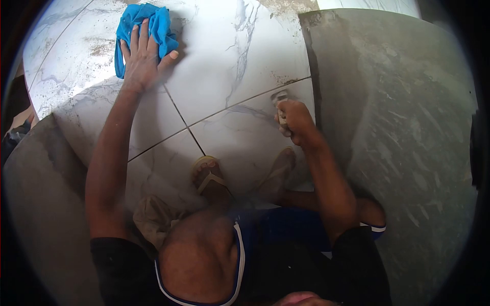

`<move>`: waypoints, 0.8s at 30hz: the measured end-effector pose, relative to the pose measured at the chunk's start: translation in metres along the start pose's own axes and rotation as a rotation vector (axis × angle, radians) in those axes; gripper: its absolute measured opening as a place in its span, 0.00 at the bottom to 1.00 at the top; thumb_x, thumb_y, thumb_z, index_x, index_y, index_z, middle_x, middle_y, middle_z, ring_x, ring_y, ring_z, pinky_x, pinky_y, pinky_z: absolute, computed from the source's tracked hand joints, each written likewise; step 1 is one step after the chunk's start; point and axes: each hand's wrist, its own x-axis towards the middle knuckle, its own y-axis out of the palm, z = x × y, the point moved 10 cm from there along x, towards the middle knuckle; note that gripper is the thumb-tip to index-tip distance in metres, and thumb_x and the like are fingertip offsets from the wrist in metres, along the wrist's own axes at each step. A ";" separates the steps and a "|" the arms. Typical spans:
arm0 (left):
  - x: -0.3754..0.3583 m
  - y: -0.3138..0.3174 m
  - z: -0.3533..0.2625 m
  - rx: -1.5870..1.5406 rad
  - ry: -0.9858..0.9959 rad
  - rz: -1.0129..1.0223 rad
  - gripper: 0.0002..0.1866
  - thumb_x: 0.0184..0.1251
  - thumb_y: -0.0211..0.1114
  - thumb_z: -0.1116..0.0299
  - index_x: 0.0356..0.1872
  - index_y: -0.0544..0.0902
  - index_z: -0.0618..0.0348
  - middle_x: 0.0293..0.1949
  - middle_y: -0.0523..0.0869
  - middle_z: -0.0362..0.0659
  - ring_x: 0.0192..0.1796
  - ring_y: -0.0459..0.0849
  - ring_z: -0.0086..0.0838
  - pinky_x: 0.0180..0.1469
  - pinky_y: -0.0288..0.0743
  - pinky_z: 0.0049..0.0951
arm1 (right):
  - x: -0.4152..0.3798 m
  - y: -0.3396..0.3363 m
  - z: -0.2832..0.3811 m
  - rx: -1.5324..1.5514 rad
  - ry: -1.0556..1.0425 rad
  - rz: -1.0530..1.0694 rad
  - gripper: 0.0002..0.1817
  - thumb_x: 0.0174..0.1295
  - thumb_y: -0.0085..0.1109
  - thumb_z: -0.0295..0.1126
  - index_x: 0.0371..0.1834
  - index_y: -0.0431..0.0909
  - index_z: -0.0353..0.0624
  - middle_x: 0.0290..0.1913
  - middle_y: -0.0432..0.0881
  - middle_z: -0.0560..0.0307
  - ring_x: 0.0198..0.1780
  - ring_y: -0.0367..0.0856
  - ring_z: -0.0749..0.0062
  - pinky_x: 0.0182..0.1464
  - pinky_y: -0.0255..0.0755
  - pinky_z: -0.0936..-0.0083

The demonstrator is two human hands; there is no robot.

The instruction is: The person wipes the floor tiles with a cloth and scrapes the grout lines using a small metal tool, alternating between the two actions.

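My left hand (142, 60) lies flat with spread fingers on a crumpled blue cloth (162, 23), pressing it against the white marbled tile floor (214, 61). Over on the right, my right hand (298, 120) is closed round a small hand tool (280, 97) with a pale, dirty handle and a metal-looking end. That end is at the floor, close to a tile joint; its exact kind is partly hidden by my fingers. Brown grit marks the tiles near the cloth and near the tool.
A grey cement surface (398, 117) borders the tiles on the right, and another grey surface (41, 204) lies at the left. My feet in flip-flops (210, 176) rest on the tiles between my arms. A beige cloth bundle (155, 219) is beside my knee.
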 end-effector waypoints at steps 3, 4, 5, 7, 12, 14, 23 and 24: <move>0.001 0.000 0.005 0.009 0.000 0.007 0.50 0.74 0.50 0.29 0.82 0.58 0.61 0.85 0.49 0.54 0.85 0.46 0.58 0.78 0.36 0.75 | 0.019 -0.020 -0.005 0.090 -0.179 -0.189 0.14 0.76 0.48 0.38 0.36 0.71 0.39 0.25 0.77 0.56 0.15 0.73 0.73 0.13 0.61 0.74; -0.002 0.002 0.005 0.009 0.004 0.012 0.50 0.75 0.49 0.29 0.82 0.58 0.61 0.86 0.49 0.53 0.85 0.46 0.58 0.78 0.35 0.74 | 0.032 -0.031 -0.006 0.101 -0.193 -0.223 0.13 0.76 0.47 0.38 0.36 0.71 0.40 0.26 0.77 0.56 0.16 0.73 0.73 0.13 0.61 0.74; -0.006 0.003 0.006 -0.004 0.000 0.016 0.48 0.76 0.48 0.30 0.82 0.58 0.60 0.86 0.49 0.53 0.85 0.45 0.58 0.78 0.34 0.74 | 0.036 -0.037 -0.004 0.112 -0.202 -0.261 0.13 0.76 0.47 0.38 0.37 0.70 0.40 0.27 0.77 0.56 0.16 0.73 0.73 0.13 0.61 0.74; -0.002 0.006 0.009 -0.029 0.002 0.008 0.46 0.77 0.47 0.31 0.82 0.58 0.57 0.86 0.48 0.53 0.85 0.44 0.58 0.79 0.33 0.72 | 0.045 -0.043 0.000 0.133 -0.194 -0.262 0.13 0.76 0.46 0.38 0.39 0.70 0.39 0.27 0.77 0.55 0.16 0.74 0.73 0.13 0.62 0.74; -0.001 0.012 0.015 -0.017 -0.021 0.035 0.41 0.80 0.47 0.36 0.81 0.62 0.54 0.86 0.50 0.49 0.86 0.44 0.54 0.79 0.33 0.72 | 0.043 -0.022 -0.003 0.148 -0.202 -0.282 0.13 0.75 0.46 0.37 0.38 0.70 0.38 0.26 0.77 0.56 0.16 0.75 0.72 0.14 0.65 0.74; 0.000 0.004 0.009 -0.011 -0.045 -0.003 0.36 0.79 0.56 0.43 0.79 0.68 0.53 0.85 0.56 0.44 0.86 0.50 0.48 0.79 0.37 0.72 | 0.044 0.013 -0.014 -0.001 -0.310 -0.099 0.13 0.75 0.47 0.38 0.38 0.71 0.40 0.23 0.76 0.58 0.16 0.75 0.73 0.15 0.66 0.74; 0.000 -0.072 -0.098 -0.199 0.031 -0.320 0.23 0.60 0.71 0.70 0.59 0.84 0.59 0.59 0.85 0.51 0.62 0.81 0.47 0.73 0.67 0.55 | -0.029 -0.016 -0.052 0.324 -0.250 -0.212 0.13 0.78 0.53 0.46 0.42 0.74 0.49 0.27 0.78 0.62 0.18 0.73 0.79 0.16 0.68 0.78; -0.013 -0.052 -0.140 -0.309 0.192 -0.205 0.22 0.59 0.68 0.73 0.57 0.84 0.57 0.59 0.84 0.49 0.63 0.81 0.46 0.74 0.66 0.55 | -0.035 -0.044 -0.046 0.397 -0.276 -0.286 0.14 0.78 0.53 0.46 0.43 0.74 0.48 0.27 0.78 0.62 0.19 0.74 0.79 0.18 0.69 0.78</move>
